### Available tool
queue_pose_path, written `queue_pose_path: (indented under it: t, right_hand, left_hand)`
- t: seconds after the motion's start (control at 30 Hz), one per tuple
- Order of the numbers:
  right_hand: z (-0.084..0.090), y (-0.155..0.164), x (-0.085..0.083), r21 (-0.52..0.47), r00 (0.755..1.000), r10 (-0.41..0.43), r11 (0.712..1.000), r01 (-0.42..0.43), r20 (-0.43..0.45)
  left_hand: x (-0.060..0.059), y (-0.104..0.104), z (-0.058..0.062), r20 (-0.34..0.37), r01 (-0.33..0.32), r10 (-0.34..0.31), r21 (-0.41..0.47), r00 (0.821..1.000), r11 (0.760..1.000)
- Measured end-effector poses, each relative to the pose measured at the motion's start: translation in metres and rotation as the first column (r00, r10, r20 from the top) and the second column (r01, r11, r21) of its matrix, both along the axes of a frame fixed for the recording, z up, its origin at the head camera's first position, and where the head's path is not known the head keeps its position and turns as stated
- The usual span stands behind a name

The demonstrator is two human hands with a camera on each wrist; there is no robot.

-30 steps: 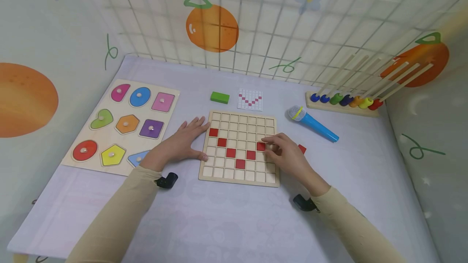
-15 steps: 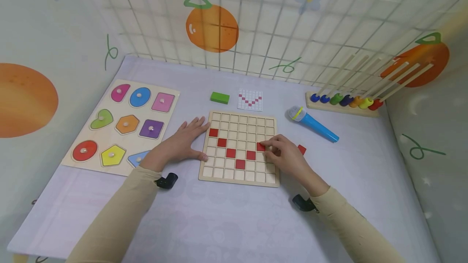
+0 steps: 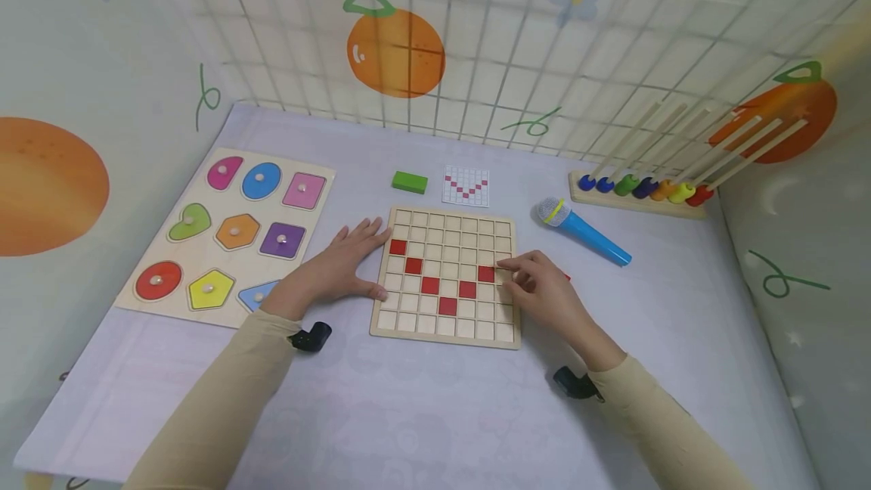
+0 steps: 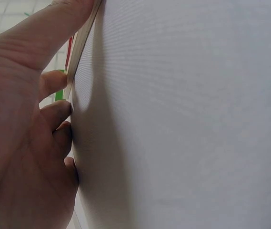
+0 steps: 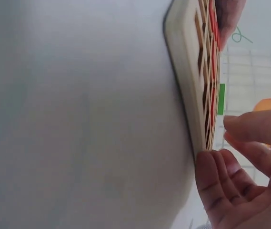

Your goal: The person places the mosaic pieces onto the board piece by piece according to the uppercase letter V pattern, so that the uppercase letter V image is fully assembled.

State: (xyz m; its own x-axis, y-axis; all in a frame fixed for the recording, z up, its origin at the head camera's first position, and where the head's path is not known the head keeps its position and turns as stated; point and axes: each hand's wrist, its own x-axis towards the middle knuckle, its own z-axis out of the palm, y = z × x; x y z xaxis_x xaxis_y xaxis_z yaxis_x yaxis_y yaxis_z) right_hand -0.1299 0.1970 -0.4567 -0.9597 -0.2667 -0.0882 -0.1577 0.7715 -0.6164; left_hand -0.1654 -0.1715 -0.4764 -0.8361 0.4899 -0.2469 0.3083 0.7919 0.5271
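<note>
A wooden grid board (image 3: 442,340) lies on the table in the head view. Several red square tiles (image 3: 447,306) sit in its cells in a V shape. My left hand (image 3: 336,263) rests at the board's left edge with fingers spread, thumb and fingertips touching the rim. Over the right edge is my right hand (image 3: 544,289), fingers bent, just right of the uppermost right red tile (image 3: 486,274). In the right wrist view its thumb and index finger (image 5: 254,126) show no tile between them. Another red tile (image 3: 568,276) on the table is mostly hidden behind this hand.
Behind the board lie a green block (image 3: 410,182) and a pattern card (image 3: 466,186) with a pink V. A toy microphone (image 3: 585,233) and a bead stacker (image 3: 640,199) with upright rods are at right. A shape puzzle (image 3: 224,237) with knobs lies at left.
My right hand has shifted slightly right, off the uppermost right red tile, and now covers most of the loose tile beside the board. My left hand stays put.
</note>
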Motion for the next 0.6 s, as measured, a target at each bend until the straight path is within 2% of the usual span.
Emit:
queue_pose_path:
  t: [0.6]
  right_hand:
    - [-0.002,0.052,0.007,0.049,0.994,-0.092,0.994,0.096,-0.065]
  left_hand:
    - [0.000,-0.001,0.000,-0.001,0.002,-0.002,0.000,1.000,1.000]
